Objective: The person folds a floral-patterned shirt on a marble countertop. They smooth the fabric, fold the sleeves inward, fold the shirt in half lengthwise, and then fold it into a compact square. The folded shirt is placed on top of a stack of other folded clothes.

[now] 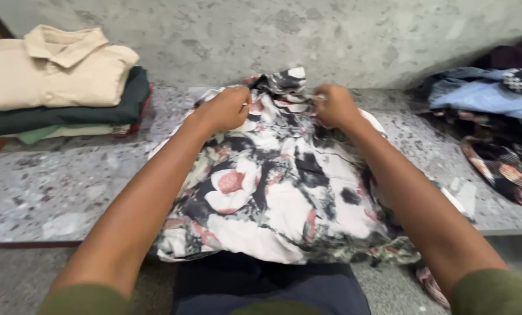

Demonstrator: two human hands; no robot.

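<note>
On the speckled stone counter (51,192), I watch my left hand (229,109) and right hand (334,105) close in fists on the far end of a floral shirt (272,192), each pinching bunched cloth by the collar; the rest of the garment spreads from the grip toward me, its hem hanging over the counter edge. A stack of folded shirts (62,81) sits far left, a heap of loose clothes (494,122) far right
</note>
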